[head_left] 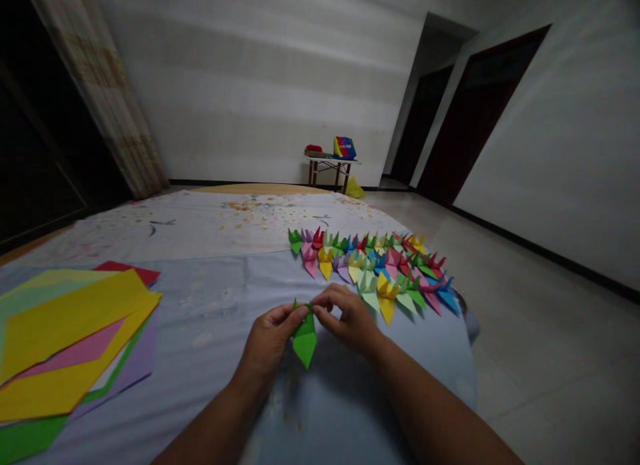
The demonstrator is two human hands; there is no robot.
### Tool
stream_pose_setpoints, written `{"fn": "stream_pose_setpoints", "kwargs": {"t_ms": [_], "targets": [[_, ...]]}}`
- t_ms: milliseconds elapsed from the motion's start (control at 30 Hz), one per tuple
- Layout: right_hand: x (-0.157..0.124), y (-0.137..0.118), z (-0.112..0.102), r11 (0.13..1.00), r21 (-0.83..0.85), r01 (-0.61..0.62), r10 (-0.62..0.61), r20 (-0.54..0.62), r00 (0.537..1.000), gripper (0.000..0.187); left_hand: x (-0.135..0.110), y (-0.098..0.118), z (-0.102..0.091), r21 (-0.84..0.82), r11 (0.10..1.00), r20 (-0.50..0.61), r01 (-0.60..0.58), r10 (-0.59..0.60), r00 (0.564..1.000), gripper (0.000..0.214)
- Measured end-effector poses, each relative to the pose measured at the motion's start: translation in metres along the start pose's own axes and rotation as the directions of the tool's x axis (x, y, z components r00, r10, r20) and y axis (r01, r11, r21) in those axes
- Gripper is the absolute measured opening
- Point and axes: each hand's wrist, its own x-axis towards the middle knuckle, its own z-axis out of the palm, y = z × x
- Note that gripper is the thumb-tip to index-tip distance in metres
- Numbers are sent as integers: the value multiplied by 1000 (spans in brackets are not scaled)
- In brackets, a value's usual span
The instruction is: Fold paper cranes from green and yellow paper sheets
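Observation:
A green folded paper crane is held just above the table near the front, its wide pointed flap hanging down. My left hand is closed on its left side, thumb and fingers pinching the paper. My right hand pinches the small upper tip on the right between thumb and forefinger. Part of the crane's top is hidden by the fingers. Beyond my right hand stand several rows of finished paper cranes in many colours, with a yellow crane among the closest.
A pile of coloured paper sheets lies at the left. The round table has a blue and white floral cloth. A small side table with a colourful box stands by the far wall.

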Motion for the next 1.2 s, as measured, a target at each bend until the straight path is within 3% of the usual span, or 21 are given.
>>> {"fn": "stream_pose_setpoints", "kwargs": {"t_ms": [333, 633, 867, 1033, 1200], "targets": [[1, 0, 3, 976, -189, 107, -126, -96, 987, 7, -2, 0, 2, -9, 999, 15, 45, -45, 999, 30], [-2, -3, -3, 995, -55, 87, -90, -67, 994, 20, -3, 0, 1, -78, 995, 45, 69, -66, 997, 31], [0, 2, -2, 997, -12, 74, -74, -15, 997, 11, -3, 0, 1, -25, 996, 77, 81, -79, 994, 31], [0, 3, -2, 998, -16, 61, -61, -28, 998, 9, -2, -4, 0, 34, 987, 147, 160, -163, 976, 26], [0, 0, -5, 999, 25, 34, -33, -52, 998, 13, -2, -6, -1, -21, 987, 174, 159, -153, 973, 23]]}}
